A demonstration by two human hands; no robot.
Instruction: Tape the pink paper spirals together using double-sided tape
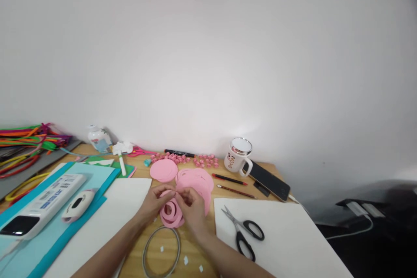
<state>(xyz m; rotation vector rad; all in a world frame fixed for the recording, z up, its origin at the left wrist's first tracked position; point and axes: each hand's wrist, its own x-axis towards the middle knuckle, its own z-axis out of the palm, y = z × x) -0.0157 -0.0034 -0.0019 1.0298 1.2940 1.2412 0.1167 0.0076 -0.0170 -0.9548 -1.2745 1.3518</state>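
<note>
Both hands meet over a pink paper spiral [170, 215] on the wooden table [195, 247]. My left hand [155, 202] pinches the strip at its upper end, fingers closed on it. My right hand [191, 209] grips the same strip from the right, fingers curled. The loose coils hang below the fingers and rest on the table. Just beyond lie flat pink paper circles [163, 170], and more pink circles [197, 180] are partly hidden by my right hand.
Black-handled scissors [243, 231] lie on a white sheet [283, 243] at right. A wire ring [162, 252] sits below my hands. White mug [239, 155], phone [269, 180], pencils [230, 179], small pink paper rolls [185, 159], remote control [37, 206] on blue paper, pipe cleaners [22, 143] at far left.
</note>
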